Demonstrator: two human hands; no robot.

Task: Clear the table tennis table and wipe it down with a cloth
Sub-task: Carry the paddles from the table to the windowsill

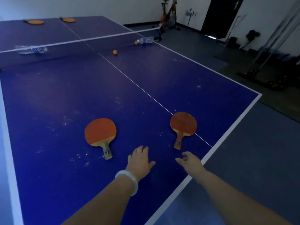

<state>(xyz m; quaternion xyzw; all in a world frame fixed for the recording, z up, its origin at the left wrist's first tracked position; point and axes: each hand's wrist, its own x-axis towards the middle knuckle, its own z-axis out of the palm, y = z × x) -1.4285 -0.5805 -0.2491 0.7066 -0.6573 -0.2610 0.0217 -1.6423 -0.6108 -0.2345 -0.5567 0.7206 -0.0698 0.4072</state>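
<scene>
The blue table tennis table (pixel 65 98) is speckled with white dust. Two orange paddles lie near me: a left paddle (pixel 100 132) and a right paddle (pixel 183 125) on the centre line. My left hand (pixel 139 159), with a white bangle on the wrist, reaches over the table between the two handles, fingers straight, holding nothing. My right hand (pixel 190 160) hovers just below the right paddle's handle, fingers loosely bent, empty. Two orange balls (pixel 115 52) (pixel 136 42) sit near the net. Two more paddles (pixel 35 21) (pixel 69 19) lie at the far end.
A plastic bottle (pixel 146 40) lies by the net (pixel 81 40) at the right, another bottle (pixel 32 50) behind the net at the left. Exercise bikes (pixel 168 15) and gym gear stand on the grey floor to the right. No cloth is in view.
</scene>
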